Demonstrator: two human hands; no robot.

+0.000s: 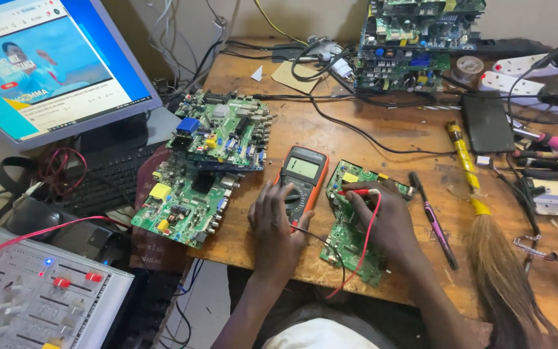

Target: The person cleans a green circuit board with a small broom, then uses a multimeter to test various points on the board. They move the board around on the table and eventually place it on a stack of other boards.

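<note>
We see worn wooden bench (414,136), cluttered. Left hand (278,223) fingers loosely spread on orange multimeter (301,181). Right hand (382,216) pinches red probe (356,192) against green circuit board (350,226) beneath its fingertips. Brush (485,239) right of them; monitor (46,64) far left.

Orange multimeter (301,178) lies flat beside green circuit board (350,239); red probe (356,192) touching it
</note>
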